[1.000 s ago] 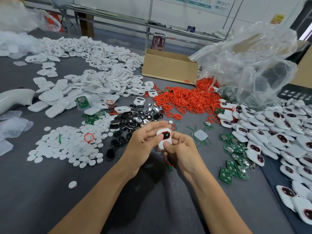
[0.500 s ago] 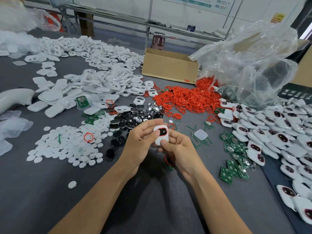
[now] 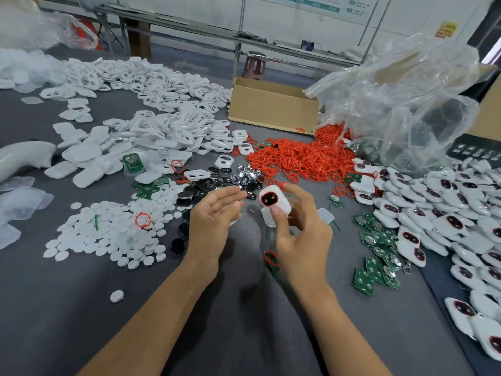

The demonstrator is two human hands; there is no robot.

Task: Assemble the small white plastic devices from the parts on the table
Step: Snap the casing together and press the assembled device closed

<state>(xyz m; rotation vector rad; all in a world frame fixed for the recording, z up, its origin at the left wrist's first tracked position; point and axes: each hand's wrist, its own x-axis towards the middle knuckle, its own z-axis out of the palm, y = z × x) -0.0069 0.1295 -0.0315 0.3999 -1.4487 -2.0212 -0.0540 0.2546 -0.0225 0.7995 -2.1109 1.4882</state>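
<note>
My right hand (image 3: 296,234) holds a small white device (image 3: 274,201) with a dark, red-ringed window, pinched between thumb and fingers above the grey table (image 3: 238,321). My left hand (image 3: 214,215) is just left of it, fingers spread, apart from the device; a bit of white shows under its fingers, unclear what. Parts lie around: white shells (image 3: 151,123), white round discs (image 3: 108,234), black and silver button pieces (image 3: 230,180), red rings (image 3: 301,158), green circuit boards (image 3: 379,245). Assembled devices (image 3: 444,213) are heaped at the right.
A cardboard box (image 3: 271,109) stands at the back centre, with a crumpled clear plastic bag (image 3: 401,104) to its right. A white curved object (image 3: 24,156) and clear wrappers (image 3: 19,202) lie at the left edge. One lone disc (image 3: 117,296) sits near my left forearm.
My left hand has let go of the device and opened. My right hand now holds it alone and has carried it slightly to the right.
</note>
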